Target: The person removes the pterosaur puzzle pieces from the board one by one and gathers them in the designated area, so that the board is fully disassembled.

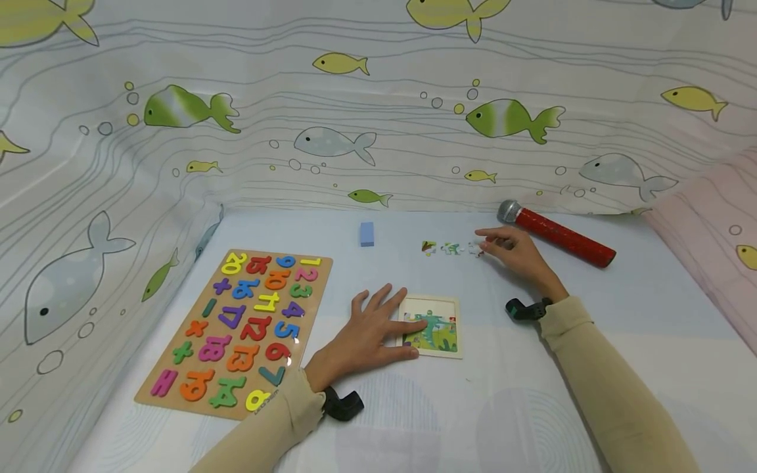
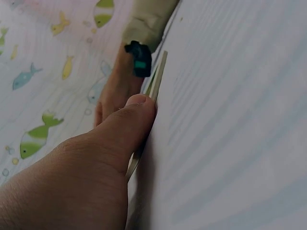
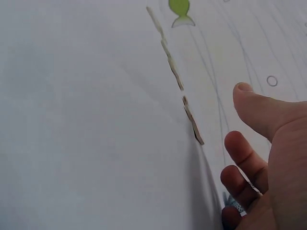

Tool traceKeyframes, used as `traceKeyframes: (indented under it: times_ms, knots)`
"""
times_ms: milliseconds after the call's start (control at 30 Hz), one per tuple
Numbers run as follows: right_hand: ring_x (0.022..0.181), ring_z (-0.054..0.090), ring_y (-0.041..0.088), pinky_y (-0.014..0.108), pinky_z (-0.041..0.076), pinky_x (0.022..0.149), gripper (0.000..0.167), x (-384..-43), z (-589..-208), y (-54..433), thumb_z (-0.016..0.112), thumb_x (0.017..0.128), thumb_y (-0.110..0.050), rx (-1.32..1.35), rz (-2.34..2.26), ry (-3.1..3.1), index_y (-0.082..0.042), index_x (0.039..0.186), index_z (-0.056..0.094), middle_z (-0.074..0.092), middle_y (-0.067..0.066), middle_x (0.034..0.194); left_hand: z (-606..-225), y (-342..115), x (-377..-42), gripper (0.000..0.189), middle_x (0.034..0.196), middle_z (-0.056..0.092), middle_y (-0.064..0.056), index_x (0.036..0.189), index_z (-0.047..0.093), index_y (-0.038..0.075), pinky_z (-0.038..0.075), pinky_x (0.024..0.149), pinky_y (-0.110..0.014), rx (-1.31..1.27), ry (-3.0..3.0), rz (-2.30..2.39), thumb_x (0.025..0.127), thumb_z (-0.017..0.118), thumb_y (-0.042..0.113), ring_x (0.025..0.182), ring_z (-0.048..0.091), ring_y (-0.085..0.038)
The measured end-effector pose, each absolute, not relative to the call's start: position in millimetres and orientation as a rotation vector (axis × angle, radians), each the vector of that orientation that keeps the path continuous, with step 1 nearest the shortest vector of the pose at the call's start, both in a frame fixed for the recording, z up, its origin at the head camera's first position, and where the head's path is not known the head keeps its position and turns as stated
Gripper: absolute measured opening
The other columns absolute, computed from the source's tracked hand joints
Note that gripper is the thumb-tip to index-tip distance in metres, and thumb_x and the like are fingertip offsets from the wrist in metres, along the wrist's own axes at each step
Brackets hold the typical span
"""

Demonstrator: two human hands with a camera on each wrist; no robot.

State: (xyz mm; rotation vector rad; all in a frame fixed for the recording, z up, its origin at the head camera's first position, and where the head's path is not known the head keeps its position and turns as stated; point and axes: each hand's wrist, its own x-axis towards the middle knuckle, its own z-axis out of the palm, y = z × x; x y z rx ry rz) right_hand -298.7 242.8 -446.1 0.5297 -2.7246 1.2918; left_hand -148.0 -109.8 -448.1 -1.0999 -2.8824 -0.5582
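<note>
A small square picture puzzle point(image 1: 459, 328) with a pale wooden frame lies on the table, a green figure showing in its picture. My left hand point(image 1: 369, 332) rests over its left side with fingers spread, one finger reaching onto the picture. The left thumb point(image 2: 136, 108) lies along the puzzle's edge in the left wrist view. Farther back, several small puzzle pieces point(image 1: 451, 249) lie in a row. At the right end of that row is my right hand point(image 1: 520, 256), its thumb and fingers apart with nothing between them in the right wrist view.
A wooden number board point(image 1: 236, 328) with colourful digits and signs lies at the left, partly under the left sleeve. A blue block point(image 1: 367, 234) stands at the back. A red microphone point(image 1: 562, 236) lies behind the right hand. Fish-print sheeting point(image 1: 414, 157) rises behind the table.
</note>
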Motion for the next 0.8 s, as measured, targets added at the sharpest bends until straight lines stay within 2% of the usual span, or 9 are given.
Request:
traceKeyframes:
  times_ms: [267, 600, 800]
  knots:
    - [0.11, 0.052, 0.024, 0.039, 0.04, 0.089, 0.034, -283, -437, 226, 0.067, 0.099, -0.025, 0.557, 1.307, -2.774, -0.013, 0.131, 0.07, 0.068, 0.014, 0.127, -448, -110, -147, 0.055, 0.169, 0.027, -0.013, 0.144, 0.055, 0.044, 0.012, 0.117, -0.068, -1.085, -2.907, -0.597, 0.093, 0.06, 0.063, 0.158, 0.014, -0.039]
    - [0.108, 0.052, 0.025, 0.044, 0.04, 0.095, 0.03, -256, -433, 193, 0.073, 0.095, -0.02, 0.831, 1.353, -2.777, -0.015, 0.125, 0.074, 0.069, 0.01, 0.116, -450, -110, -148, 0.054, 0.169, 0.026, -0.012, 0.143, 0.054, 0.046, 0.011, 0.117, -0.067, -1.077, -2.912, -0.588, 0.093, 0.058, 0.066, 0.159, 0.013, -0.039]
    - [0.1, 0.058, 0.022, 0.041, 0.044, 0.09, 0.029, -243, -432, 179, 0.077, 0.092, -0.016, 1.024, 1.406, -2.72, -0.013, 0.12, 0.076, 0.072, 0.007, 0.111, -448, -109, -148, 0.052, 0.169, 0.026, -0.014, 0.142, 0.057, 0.044, 0.01, 0.117, -0.068, -1.077, -2.909, -0.606, 0.094, 0.059, 0.064, 0.158, 0.013, -0.04]
